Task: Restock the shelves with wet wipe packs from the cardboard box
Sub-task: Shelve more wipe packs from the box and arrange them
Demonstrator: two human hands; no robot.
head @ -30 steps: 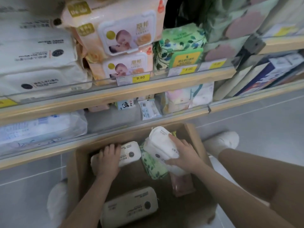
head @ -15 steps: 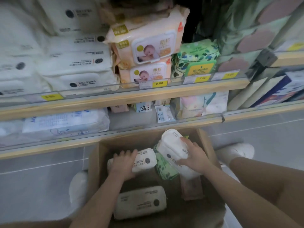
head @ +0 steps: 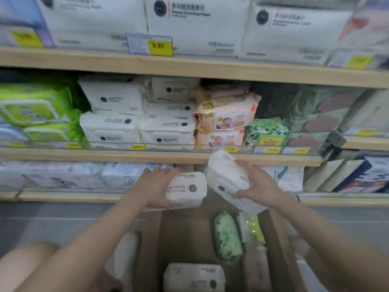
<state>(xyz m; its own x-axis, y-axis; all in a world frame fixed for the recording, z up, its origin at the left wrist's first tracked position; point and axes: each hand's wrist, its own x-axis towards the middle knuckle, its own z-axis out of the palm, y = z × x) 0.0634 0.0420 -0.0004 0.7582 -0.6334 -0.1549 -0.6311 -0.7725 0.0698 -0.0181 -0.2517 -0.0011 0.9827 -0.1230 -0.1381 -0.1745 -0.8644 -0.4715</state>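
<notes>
A white wipe pack [head: 186, 189] is gripped by the left hand [head: 156, 186], the fingers curled over its far edge and the thumb under its near edge; its lidded face is turned toward the camera. Just to the right, almost touching it, a second white wipe pack [head: 228, 178] is held tilted on end by the right hand [head: 260, 187], fingers wrapped over the top and thumb pressed against the lower side. A third white pack seems to be clamped beneath it, though this cannot be told for certain. Both held packs are raised above the cardboard box [head: 280, 249] and in front of the lower shelves.

Below the hands, inside the box, a white pack [head: 194, 278] is seen lying flat near the front, and under the right hand a green leaf-printed pack [head: 228, 237] is stood on edge beside a yellowish pack [head: 253, 229].

Above the left hand, stacked white packs [head: 139, 116] are lined up on the middle shelf [head: 105, 153]. Above the right hand, peach baby wipe packs [head: 226, 119] are stacked, with a green floral pack [head: 266, 131] to their right.
</notes>
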